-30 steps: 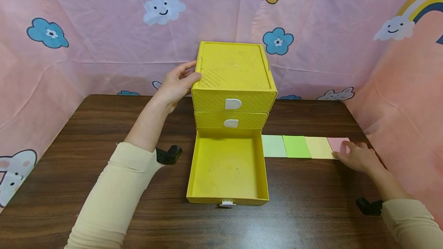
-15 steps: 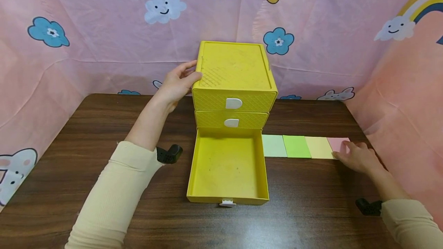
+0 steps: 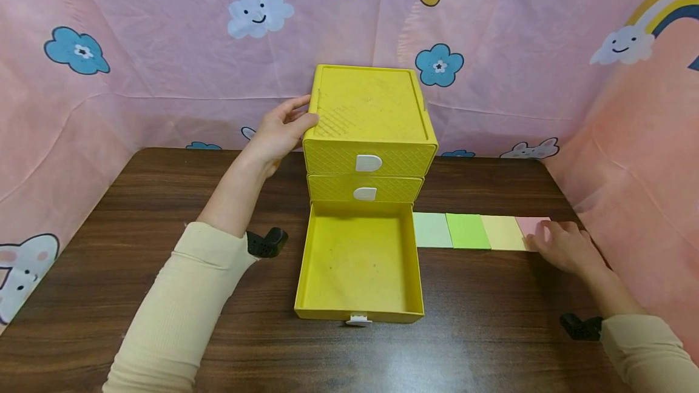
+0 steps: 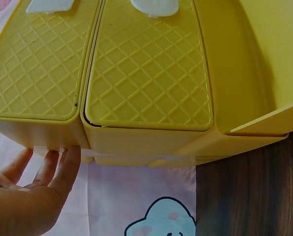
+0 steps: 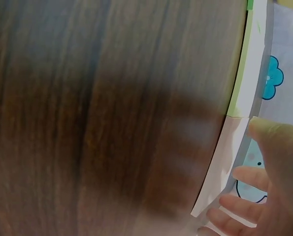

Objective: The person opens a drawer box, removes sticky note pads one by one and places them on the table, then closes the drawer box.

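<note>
A yellow drawer unit stands on the table with its bottom drawer pulled out and nothing in it. My left hand rests against the unit's upper left side, thumb at the top edge; the left wrist view shows its fingers fairly straight on the side wall. To the right of the drawer lies a row of sticky notes: mint, green, pale yellow and pink. Over the pink sticky notes, my right hand reaches with thumb and fingers spread, partly covering them.
Two upper drawers with white handles are closed. Dark wooden tabletop surrounds the unit. A pink patterned cloth hangs behind and on both sides, close beside the right hand.
My right hand's fingertips have shifted very slightly over the pink sticky notes. My left hand and the drawer unit have stayed in place.
</note>
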Demonstrator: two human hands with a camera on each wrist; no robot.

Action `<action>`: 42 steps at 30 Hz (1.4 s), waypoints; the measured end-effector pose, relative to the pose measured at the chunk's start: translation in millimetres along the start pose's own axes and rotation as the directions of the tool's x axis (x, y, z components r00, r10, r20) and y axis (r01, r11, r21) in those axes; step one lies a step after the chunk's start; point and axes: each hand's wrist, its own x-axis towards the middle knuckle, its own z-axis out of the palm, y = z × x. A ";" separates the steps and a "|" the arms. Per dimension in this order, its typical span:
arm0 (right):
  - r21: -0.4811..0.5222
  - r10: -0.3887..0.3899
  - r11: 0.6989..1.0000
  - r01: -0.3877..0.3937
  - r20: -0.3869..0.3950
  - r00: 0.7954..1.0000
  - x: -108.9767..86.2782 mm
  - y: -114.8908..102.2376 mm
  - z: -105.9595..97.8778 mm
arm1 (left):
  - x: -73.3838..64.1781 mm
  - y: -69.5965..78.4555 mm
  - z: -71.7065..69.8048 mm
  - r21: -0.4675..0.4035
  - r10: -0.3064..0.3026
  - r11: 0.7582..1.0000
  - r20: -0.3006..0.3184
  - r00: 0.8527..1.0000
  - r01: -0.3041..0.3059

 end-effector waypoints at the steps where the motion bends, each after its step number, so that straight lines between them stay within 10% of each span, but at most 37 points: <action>1: -0.003 -0.011 1.000 0.011 -0.019 1.000 0.1 -0.1 0.4 | -0.1 0.1 0.0 0.000 -0.001 1.000 0.000 1.000 0.001; 30: 0.026 -0.152 0.986 0.162 -0.231 0.961 -6.7 -57.3 -19.9 | -0.6 -0.4 -1.0 0.006 0.006 1.000 0.016 1.000 -0.006; 42: -0.061 -0.319 0.944 0.323 -0.405 0.857 -11.3 -91.6 -25.8 | -1.6 0.3 -0.8 0.004 0.003 1.000 0.014 1.000 -0.003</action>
